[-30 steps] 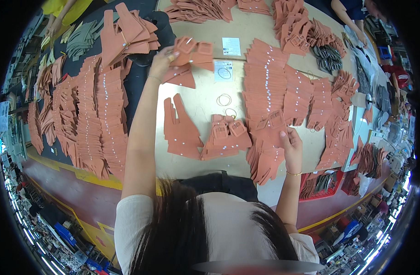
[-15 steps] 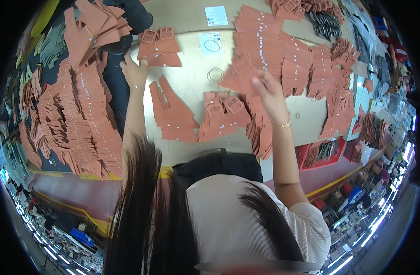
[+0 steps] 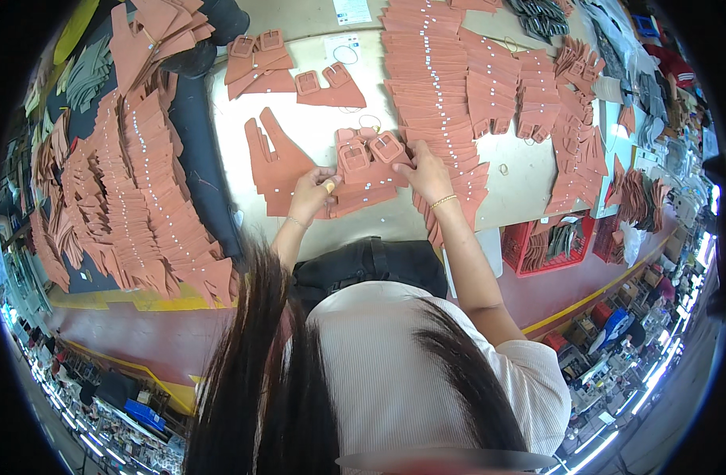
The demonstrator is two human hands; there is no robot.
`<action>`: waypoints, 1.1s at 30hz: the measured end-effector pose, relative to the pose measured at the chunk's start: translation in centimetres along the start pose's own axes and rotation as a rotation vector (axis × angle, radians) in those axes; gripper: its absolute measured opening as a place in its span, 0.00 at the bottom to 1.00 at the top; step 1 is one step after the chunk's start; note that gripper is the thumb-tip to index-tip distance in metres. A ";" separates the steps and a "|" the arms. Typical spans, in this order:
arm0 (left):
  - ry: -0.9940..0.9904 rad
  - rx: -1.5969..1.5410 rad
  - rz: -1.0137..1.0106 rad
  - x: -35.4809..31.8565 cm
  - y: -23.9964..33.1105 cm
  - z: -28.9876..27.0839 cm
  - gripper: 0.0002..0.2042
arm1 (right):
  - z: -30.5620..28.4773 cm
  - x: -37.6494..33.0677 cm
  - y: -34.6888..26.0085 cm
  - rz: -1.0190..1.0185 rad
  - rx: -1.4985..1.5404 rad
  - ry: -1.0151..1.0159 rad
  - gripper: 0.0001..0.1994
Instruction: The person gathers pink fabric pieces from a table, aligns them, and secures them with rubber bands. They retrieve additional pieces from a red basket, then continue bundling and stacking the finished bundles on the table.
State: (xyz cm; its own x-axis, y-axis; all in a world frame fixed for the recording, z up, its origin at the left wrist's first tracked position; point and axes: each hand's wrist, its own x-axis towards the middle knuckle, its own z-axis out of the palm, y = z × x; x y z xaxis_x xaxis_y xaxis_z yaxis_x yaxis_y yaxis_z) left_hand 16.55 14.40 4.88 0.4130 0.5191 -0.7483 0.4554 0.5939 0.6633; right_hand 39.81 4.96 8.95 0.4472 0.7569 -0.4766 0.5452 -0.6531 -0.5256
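Observation:
Between my two hands lies a small stack of salmon-coloured leather pieces (image 3: 367,174) with two covered buckles at its far edge. My left hand (image 3: 314,195) is closed at the stack's left edge, thumb and fingers on the leather; a yellow patch shows on one finger. Against the right edge, beside a buckle, my right hand (image 3: 428,176) has its fingers bent round the leather. To the left lies a forked leather stack (image 3: 277,162), partly behind my left hand. Farther off, a single buckled piece (image 3: 331,89) rests next to another buckled stack (image 3: 260,65).
Long overlapping rows of leather pieces run along the right (image 3: 430,87) and the left (image 3: 153,174). A rubber band (image 3: 369,123) lies beyond the buckles. At the lower right stands a red crate (image 3: 529,252) of cut pieces. Dark buckles (image 3: 541,20) are piled at the far right.
Both hands have come in to the near buckled stack, the left from the far-left stack, the right from the right-hand row. Another buckled piece now lies beside the far-left stack. The view has shifted.

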 end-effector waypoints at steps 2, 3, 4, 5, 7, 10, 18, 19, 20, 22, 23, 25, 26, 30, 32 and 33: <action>0.010 0.032 0.000 0.1 0.2 0.1 0.15 | 0.6 -0.1 0.5 0.035 0.057 0.003 0.24; -0.004 0.018 -0.012 0.2 0.2 0.0 0.15 | 0.7 0.0 0.7 0.047 0.097 0.008 0.22; -0.016 0.002 -0.009 0.3 0.3 -0.1 0.15 | 0.8 0.1 0.9 0.057 0.139 0.012 0.20; -0.024 -0.005 -0.019 0.3 0.3 -0.2 0.15 | 0.7 0.4 1.0 0.048 0.131 0.016 0.19; -0.052 -0.037 -0.005 0.4 0.4 -0.3 0.16 | 0.0 0.8 0.8 0.025 0.122 0.025 0.16; -0.062 -0.055 -0.038 0.3 0.5 -0.4 0.16 | -1.8 1.5 -0.6 0.115 0.428 -0.079 0.14; -0.090 -0.048 -0.041 0.3 0.9 -0.1 0.19 | -8.5 3.1 -7.9 -0.179 0.165 0.128 0.15; -0.092 -0.033 -0.026 0.3 0.8 0.0 0.20 | -8.6 3.9 -8.8 -0.255 0.183 0.159 0.15; -0.093 -0.016 -0.007 0.4 0.7 0.1 0.20 | -8.4 4.8 -9.4 -0.273 0.209 0.182 0.15; -0.102 -0.061 -0.022 0.4 0.4 0.4 0.20 | -7.6 7.4 -10.1 -0.362 0.275 0.236 0.15; -0.105 -0.081 -0.026 0.4 0.3 0.4 0.21 | -6.8 9.0 -10.2 -0.281 0.403 0.190 0.15; -0.095 -0.113 -0.023 0.5 0.2 0.5 0.19 | -4.2 12.3 -10.0 -0.246 0.691 0.102 0.14; -0.091 -0.122 -0.021 0.4 0.3 0.5 0.19 | -2.7 14.1 -9.7 -0.176 0.748 0.075 0.13; -0.057 -0.114 -0.039 0.0 1.2 0.4 0.17 | 2.5 17.8 -7.8 -0.110 0.402 0.150 0.11; -0.045 -0.059 -0.036 -0.4 1.9 0.3 0.17 | 3.4 18.3 -7.5 -0.181 0.094 0.287 0.10; -0.034 -0.019 -0.025 -0.6 2.2 0.4 0.17 | 3.6 18.0 -7.4 -0.238 0.021 0.350 0.10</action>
State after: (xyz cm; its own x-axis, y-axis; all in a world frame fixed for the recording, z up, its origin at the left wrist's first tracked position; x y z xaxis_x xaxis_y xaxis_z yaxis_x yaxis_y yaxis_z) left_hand 17.61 15.09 6.78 0.4290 0.4830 -0.7634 0.4506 0.6180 0.6442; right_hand 41.27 23.32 1.74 0.5263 0.8470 -0.0744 0.6496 -0.4570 -0.6076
